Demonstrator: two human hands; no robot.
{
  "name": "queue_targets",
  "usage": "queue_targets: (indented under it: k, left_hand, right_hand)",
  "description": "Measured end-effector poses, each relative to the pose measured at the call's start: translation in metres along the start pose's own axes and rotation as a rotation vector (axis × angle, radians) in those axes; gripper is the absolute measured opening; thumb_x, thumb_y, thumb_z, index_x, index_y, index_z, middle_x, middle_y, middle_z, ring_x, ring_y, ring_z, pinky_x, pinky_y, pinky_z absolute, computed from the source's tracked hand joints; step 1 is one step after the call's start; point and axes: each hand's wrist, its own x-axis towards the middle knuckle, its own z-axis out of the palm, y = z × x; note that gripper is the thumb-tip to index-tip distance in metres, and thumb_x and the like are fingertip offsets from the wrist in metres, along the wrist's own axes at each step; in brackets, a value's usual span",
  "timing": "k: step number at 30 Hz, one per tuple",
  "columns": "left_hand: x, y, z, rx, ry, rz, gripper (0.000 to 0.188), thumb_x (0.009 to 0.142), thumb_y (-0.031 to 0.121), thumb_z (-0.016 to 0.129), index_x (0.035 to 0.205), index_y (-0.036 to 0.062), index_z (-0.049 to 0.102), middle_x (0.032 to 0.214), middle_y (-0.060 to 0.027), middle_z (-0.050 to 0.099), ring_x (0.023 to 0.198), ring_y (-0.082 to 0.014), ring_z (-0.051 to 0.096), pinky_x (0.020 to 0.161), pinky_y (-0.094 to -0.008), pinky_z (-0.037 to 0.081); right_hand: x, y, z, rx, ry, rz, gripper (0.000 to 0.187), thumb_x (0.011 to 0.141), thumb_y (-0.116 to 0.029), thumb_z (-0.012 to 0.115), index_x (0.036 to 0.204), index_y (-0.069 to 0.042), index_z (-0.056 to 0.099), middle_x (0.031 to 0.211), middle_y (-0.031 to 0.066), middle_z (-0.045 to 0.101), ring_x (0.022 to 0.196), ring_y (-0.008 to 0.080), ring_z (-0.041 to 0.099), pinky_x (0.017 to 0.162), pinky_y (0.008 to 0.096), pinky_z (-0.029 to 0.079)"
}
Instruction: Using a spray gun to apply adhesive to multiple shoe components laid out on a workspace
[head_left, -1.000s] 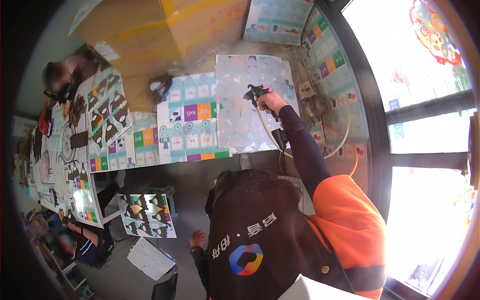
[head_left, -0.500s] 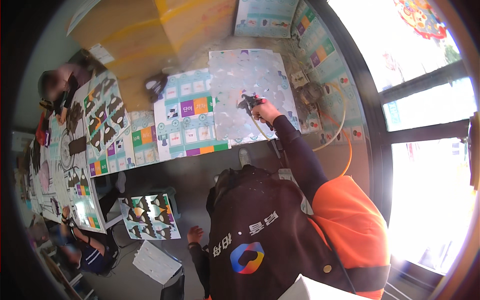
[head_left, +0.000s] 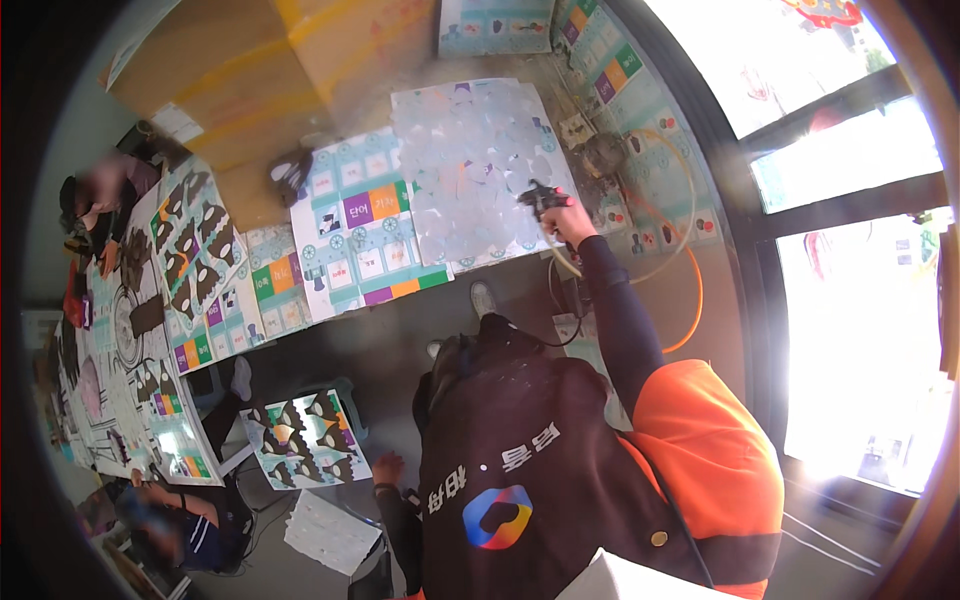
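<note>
Spray gun (head_left: 543, 197), one in number, is at the right side of one grey sheet (head_left: 460, 190). The right hand (head_left: 570, 222) holds it with closed fingers. The left hand (head_left: 388, 468) is near one patterned sheet (head_left: 300, 438); its grip cannot be told. Two other people (head_left: 100, 195) show at left.

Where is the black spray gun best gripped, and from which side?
Probably by its handle, coming from the right: the spray gun points its front end left, away from the right hand, which wraps and mostly hides the handle. A pale hose hangs below that hand, so the grip should likely stay above it.
</note>
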Motion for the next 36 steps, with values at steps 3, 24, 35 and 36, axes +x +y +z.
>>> queue_targets:
  k: [3,24,35,36]
  left_hand:
    - [0.019,-0.010,-0.011,-0.458,-0.259,-0.374,0.032,0.083,0.019,0.053,0.111,0.0038,0.056,0.101,-0.0115,0.064,0.083,-0.0222,0.063,0.066,-0.0379,0.051]
    - [0.333,-0.047,-0.121,-0.970,-0.075,-0.876,0.026,0.085,0.007,0.052,0.111,0.0015,0.055,0.089,-0.0085,0.067,0.070,-0.0139,0.064,0.058,-0.0245,0.047]
    - [0.450,-0.031,-0.083,-0.797,0.166,-0.966,0.038,0.084,0.017,0.059,0.115,-0.0036,0.053,0.097,-0.0129,0.064,0.074,-0.0188,0.064,0.061,-0.0281,0.052]
    - [0.455,-0.033,-0.080,-0.788,0.164,-0.967,0.038,0.084,0.017,0.059,0.115,-0.0036,0.053,0.097,-0.0129,0.064,0.074,-0.0188,0.064,0.061,-0.0281,0.052]
  right_hand:
    - [-0.023,-0.010,0.020,0.084,-0.274,0.014,0.007,0.067,-0.008,0.057,0.063,-0.003,0.057,0.055,0.0040,0.053,0.039,0.0118,0.045,0.039,0.0259,0.031]
    - [-0.031,0.018,0.026,-0.221,-0.476,-0.042,0.021,0.071,-0.011,0.057,0.089,-0.001,0.055,0.073,0.0126,0.058,0.064,0.0228,0.055,0.061,0.0347,0.044]
    - [0.001,0.099,-0.120,-0.220,-0.051,-0.060,0.037,0.075,-0.015,0.061,0.109,-0.003,0.055,0.080,0.0155,0.061,0.076,0.0297,0.059,0.072,0.0351,0.047]
    - [0.002,0.100,-0.125,-0.212,-0.054,-0.058,0.037,0.075,-0.015,0.061,0.109,-0.003,0.055,0.080,0.0155,0.061,0.076,0.0297,0.059,0.072,0.0351,0.047]
